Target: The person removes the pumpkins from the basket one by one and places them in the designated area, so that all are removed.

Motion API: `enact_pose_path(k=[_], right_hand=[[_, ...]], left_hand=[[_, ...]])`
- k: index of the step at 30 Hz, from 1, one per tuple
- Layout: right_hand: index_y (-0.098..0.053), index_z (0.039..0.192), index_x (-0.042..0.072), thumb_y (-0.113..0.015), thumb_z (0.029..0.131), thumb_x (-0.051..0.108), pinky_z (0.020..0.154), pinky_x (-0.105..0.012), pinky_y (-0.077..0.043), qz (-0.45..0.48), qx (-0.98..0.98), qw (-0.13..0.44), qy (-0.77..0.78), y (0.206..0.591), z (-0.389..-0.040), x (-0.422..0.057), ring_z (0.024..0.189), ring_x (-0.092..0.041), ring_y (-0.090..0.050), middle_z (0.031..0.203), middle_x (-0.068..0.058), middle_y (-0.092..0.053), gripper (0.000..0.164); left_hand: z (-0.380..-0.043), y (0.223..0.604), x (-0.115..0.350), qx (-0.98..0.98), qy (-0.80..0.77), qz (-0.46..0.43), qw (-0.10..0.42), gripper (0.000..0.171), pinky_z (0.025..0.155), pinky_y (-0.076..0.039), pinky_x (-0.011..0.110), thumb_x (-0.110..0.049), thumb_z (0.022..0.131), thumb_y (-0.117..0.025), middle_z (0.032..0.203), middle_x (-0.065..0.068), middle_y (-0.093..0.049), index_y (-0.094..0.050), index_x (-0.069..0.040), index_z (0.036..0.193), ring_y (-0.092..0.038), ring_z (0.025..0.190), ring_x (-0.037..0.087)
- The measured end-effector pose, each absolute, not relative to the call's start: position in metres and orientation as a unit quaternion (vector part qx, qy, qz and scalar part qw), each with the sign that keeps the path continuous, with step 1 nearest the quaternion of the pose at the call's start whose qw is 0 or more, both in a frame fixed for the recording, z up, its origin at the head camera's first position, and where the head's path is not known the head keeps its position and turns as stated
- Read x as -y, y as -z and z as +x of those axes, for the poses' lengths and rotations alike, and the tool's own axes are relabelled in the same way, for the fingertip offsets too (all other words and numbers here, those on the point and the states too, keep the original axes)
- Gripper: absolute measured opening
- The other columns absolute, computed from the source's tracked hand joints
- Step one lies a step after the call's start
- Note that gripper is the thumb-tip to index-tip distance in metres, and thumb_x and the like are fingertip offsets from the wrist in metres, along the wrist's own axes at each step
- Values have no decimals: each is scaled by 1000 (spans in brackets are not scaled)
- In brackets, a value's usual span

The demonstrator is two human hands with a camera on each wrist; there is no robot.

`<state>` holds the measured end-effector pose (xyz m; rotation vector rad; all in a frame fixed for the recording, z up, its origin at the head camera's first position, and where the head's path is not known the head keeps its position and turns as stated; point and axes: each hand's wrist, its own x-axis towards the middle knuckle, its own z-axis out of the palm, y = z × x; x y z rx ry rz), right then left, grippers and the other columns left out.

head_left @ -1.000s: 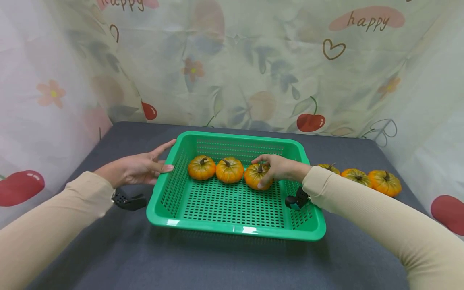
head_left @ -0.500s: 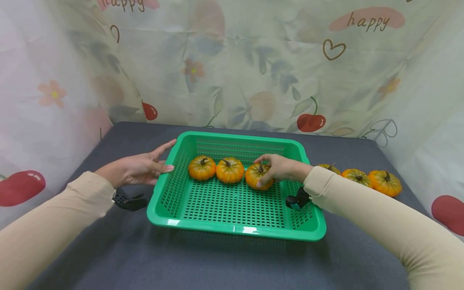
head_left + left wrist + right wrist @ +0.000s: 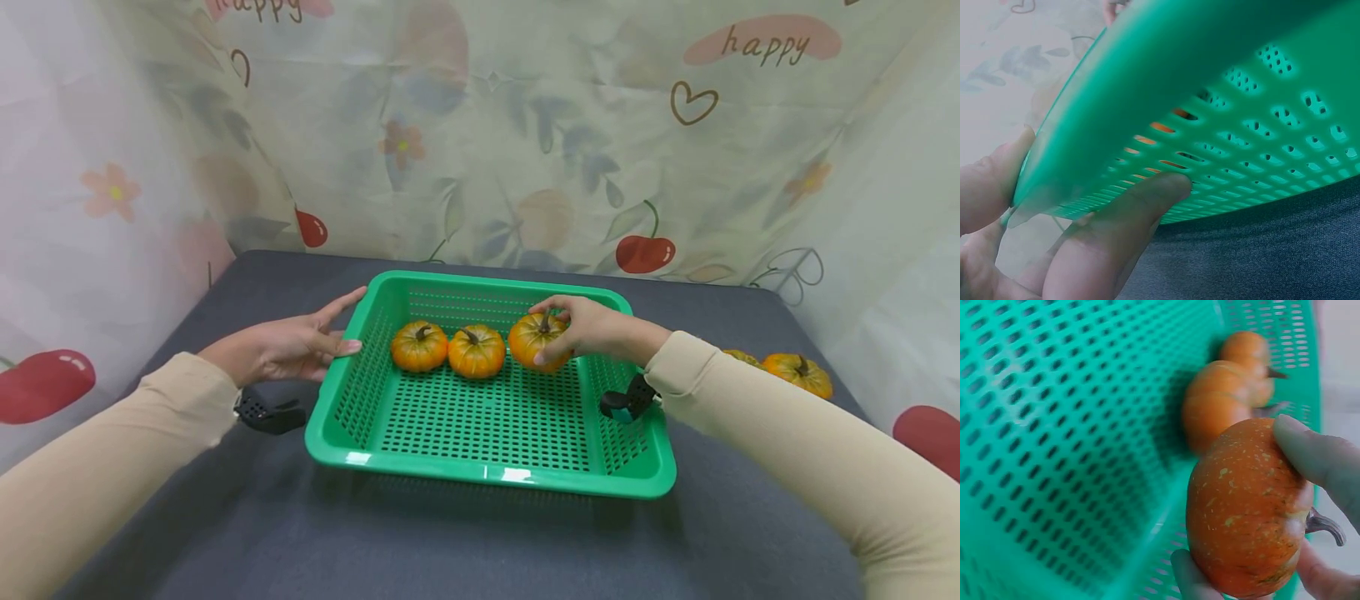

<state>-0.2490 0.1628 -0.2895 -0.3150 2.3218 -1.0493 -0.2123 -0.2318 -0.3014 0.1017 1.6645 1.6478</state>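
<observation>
The right hand point(image 3: 596, 327) is grasping a pumpkin point(image 3: 534, 337), its thumb and fingers pressing on opposite sides around the curved stem. This pumpkin is hanging or resting inside the green basket point(image 3: 487, 473), near its far wall; whether its underside is touching the bottom, the views are not showing clearly. Just beside it, two more pumpkins point(image 3: 419, 347) point(image 3: 477, 352) are sitting in a row, stems upward, reaching toward the left wall. The left hand point(image 3: 281, 348) is gripping the basket's left rim, the thumb lying at the rim and another finger pressing the slotted outer wall below. The basket is standing on a dark counter point(image 3: 450, 550). Out on the counter's right side, another pumpkin point(image 3: 797, 374) is lying beyond the right sleeve point(image 3: 765, 433), which is partly hiding one point(image 3: 742, 357) next to it. Behind everything, a printed curtain point(image 3: 525, 167) is hanging, showing cherries, flowers and the word "happy".
</observation>
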Motion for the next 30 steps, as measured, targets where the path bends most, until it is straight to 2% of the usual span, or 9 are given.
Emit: enact_pose_path(k=[6, 9, 11, 17, 24, 30], right_hand=[[-40, 145, 12, -78, 80, 8, 81, -32, -54, -132, -864, 264, 407, 264, -245, -168, 112, -30, -49, 148, -19, -27, 75], [-41, 145, 14, -78, 81, 11, 81, -31, -53, -143, -870, 246, 403, 253, -242, -173, 113, -30, -48, 146, -17, -30, 74], [-42, 145, 16, -78, 81, 14, 84, -32, -52, -151, -876, 231, 395, 246, -238, -176, 120, -30, -45, 143, -15, -35, 73], [-42, 146, 19, -80, 81, 22, 96, -41, -48, -163, -888, 197, 381, 227, -223, -188, 138, -31, -30, 142, -12, -40, 75], [-41, 146, 24, -79, 81, 30, 96, -47, -46, -154, -899, 180, 368, 215, -205, -209, 137, -33, -33, 145, -10, -37, 76], [-37, 148, 27, -78, 83, 33, 101, -56, -44, -138, -898, 176, 380, 211, -193, -231, 140, -47, -28, 159, -9, -19, 78]], left_hand=[[-212, 302, 232, -655, -648, 41, 387, 97, 94, -52, 52, -7, 98, -55, 162, 20, -2, 16, -51, 149, -63, 112, 31], [-213, 303, 232, -653, -649, 42, 388, 97, 94, -52, 52, -7, 98, -55, 161, 20, -2, 16, -51, 149, -63, 113, 31], [-213, 303, 232, -652, -650, 42, 389, 97, 94, -52, 52, -8, 98, -55, 161, 20, -2, 16, -51, 149, -63, 113, 31], [-213, 303, 232, -650, -652, 41, 388, 97, 94, -51, 52, -7, 98, -55, 162, 20, -3, 15, -51, 149, -63, 112, 31], [-212, 302, 232, -652, -651, 41, 387, 98, 94, -51, 53, -8, 98, -56, 161, 20, -3, 15, -51, 148, -63, 112, 32], [-213, 302, 231, -652, -649, 38, 389, 97, 95, -51, 53, -8, 98, -55, 161, 20, -2, 16, -51, 148, -63, 113, 32]])
